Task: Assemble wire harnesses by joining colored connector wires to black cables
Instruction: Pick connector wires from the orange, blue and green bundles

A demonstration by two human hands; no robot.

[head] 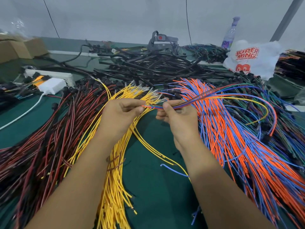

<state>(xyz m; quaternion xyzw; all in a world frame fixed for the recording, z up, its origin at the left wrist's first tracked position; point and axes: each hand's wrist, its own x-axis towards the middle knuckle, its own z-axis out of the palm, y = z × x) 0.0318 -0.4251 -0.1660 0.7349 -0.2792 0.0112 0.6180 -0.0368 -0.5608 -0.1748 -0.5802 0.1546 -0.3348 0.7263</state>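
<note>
A table with a dark green top [153, 187] carries everything. Under the left hand [123, 113] lies a sheaf of yellow wires [115, 179]; further left spreads a mass of red and black wires [41, 146]. Right of the right hand [176, 116] fan orange and blue wires [231, 138]. Beyond both hands sits a heap of black cables [156, 65], with a white plastic bag [252, 58] to its right and what looks like a white charger [52, 85] far left.

Wire-strewn workshop bench [148, 179]
</note>
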